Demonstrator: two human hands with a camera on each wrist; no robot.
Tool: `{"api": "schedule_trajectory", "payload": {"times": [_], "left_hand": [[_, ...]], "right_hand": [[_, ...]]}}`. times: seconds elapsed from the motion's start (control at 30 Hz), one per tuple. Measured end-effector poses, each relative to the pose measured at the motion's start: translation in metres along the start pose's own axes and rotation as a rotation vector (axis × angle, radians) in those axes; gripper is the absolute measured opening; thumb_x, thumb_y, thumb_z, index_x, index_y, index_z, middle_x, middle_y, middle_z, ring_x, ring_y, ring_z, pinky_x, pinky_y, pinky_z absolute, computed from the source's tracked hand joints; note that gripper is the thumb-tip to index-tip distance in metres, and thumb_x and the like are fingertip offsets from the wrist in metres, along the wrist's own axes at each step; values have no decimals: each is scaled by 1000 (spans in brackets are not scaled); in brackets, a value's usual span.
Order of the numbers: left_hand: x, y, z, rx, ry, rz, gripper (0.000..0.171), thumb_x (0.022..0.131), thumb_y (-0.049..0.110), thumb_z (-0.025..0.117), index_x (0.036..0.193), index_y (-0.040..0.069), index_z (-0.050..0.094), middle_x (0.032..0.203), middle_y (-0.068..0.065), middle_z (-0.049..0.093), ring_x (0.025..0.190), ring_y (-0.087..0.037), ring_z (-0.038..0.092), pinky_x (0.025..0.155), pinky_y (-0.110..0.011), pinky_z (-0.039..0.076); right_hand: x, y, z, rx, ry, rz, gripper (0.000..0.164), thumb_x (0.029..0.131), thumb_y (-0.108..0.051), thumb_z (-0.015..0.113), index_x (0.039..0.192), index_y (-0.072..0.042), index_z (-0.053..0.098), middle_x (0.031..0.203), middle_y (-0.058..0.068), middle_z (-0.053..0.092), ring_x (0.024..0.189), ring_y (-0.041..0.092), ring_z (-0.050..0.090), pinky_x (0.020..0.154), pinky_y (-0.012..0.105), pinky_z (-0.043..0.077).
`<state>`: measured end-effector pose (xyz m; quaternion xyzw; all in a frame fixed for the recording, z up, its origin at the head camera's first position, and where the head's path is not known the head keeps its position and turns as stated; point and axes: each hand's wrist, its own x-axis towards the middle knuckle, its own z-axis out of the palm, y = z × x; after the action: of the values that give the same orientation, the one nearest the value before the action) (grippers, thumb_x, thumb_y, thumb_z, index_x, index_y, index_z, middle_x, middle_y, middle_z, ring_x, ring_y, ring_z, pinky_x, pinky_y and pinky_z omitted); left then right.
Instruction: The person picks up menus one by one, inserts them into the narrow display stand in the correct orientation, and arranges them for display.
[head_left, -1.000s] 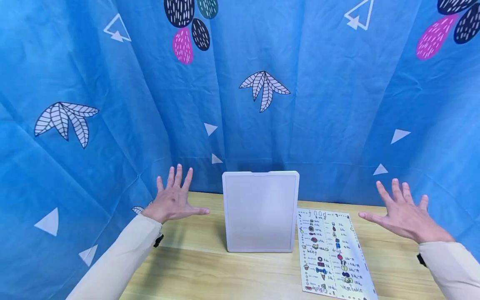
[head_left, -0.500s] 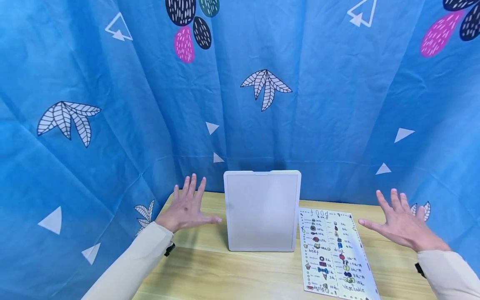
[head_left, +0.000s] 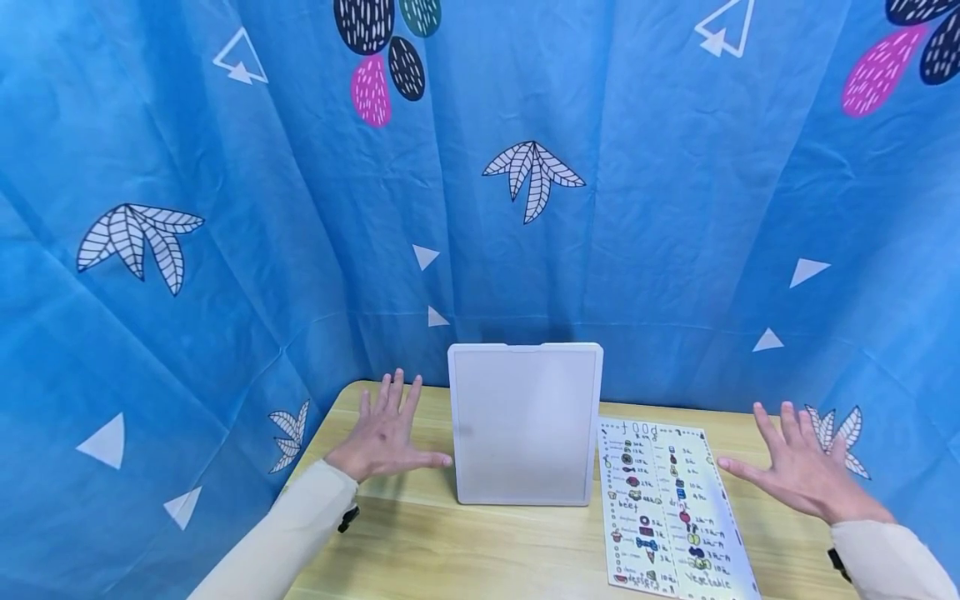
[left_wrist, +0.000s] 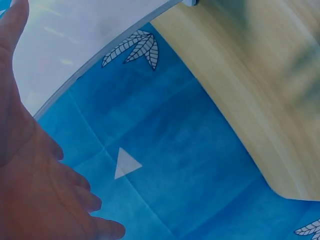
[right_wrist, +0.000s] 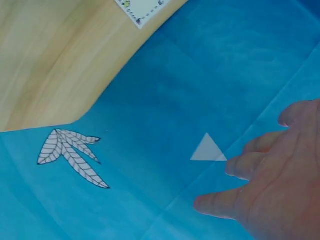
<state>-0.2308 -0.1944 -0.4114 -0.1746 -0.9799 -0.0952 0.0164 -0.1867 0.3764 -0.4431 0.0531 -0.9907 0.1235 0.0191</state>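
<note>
Head view: blue curtain (head_left: pixel 645 250) behind white board (head_left: pixel 525 427)

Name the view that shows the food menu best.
The head view: the food menu appears nearly whole, with its title readable. The right wrist view catches only a corner; the left wrist view shows none.

The left hand (head_left: pixel 384 440) and right hand (head_left: pixel 808 475) are showing bare beyond a long, plain, cream-white left sleeve (head_left: pixel 288 527) and matching right sleeve (head_left: pixel 892 552); small black wrist pieces (head_left: pixel 348 519) are peeking out beneath both.
</note>
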Motion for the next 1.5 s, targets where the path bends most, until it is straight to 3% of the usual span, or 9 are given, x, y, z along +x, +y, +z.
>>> {"api": "schedule_trajectory", "payload": {"times": [0.73, 0.87, 1.1, 1.3, 1.5], "left_hand": [[-5, 16, 33, -62, -77, 46, 132, 69, 83, 66, 158, 0, 15, 162, -26, 10, 150, -43, 7, 116, -64, 10], [-7, 20, 35, -89, -94, 50, 131, 69, 81, 69, 157, -3, 18, 161, -27, 18, 149, -42, 16, 117, -61, 15], [-7, 28, 33, -158, -133, 36, 121, 70, 80, 70, 148, -7, 39, 147, -26, 45, 136, -41, 43, 110, -54, 36], [-6, 34, 38, -253, -151, 26, 117, 70, 76, 74, 152, 2, 37, 144, -21, 49, 130, -37, 48, 103, -55, 44], [-4, 40, 41, -271, -155, 27, 116, 73, 72, 75, 153, -1, 33, 143, -21, 48, 126, -35, 51, 101, -54, 46]], "right_hand": [[-6, 7, 29, 82, 20, -1, 105, 96, -60, 53, 155, 5, -5, 151, 42, -16, 137, 62, -11, 94, 83, -13], [-5, 7, 31, 99, 15, 2, 106, 96, -59, 54, 155, 5, -5, 151, 42, -15, 138, 61, -12, 95, 83, -11], [1, 5, 33, 122, 7, 6, 107, 95, -60, 56, 155, 6, -3, 152, 43, -11, 139, 61, -9, 95, 84, -6], [3, 6, 36, 135, 3, 8, 108, 94, -60, 57, 155, 7, -1, 152, 44, -9, 138, 64, -6, 95, 84, -5], [3, 7, 39, 155, 0, 7, 106, 94, -58, 58, 154, 10, 2, 151, 45, -7, 138, 63, -5, 96, 84, -1]]}}
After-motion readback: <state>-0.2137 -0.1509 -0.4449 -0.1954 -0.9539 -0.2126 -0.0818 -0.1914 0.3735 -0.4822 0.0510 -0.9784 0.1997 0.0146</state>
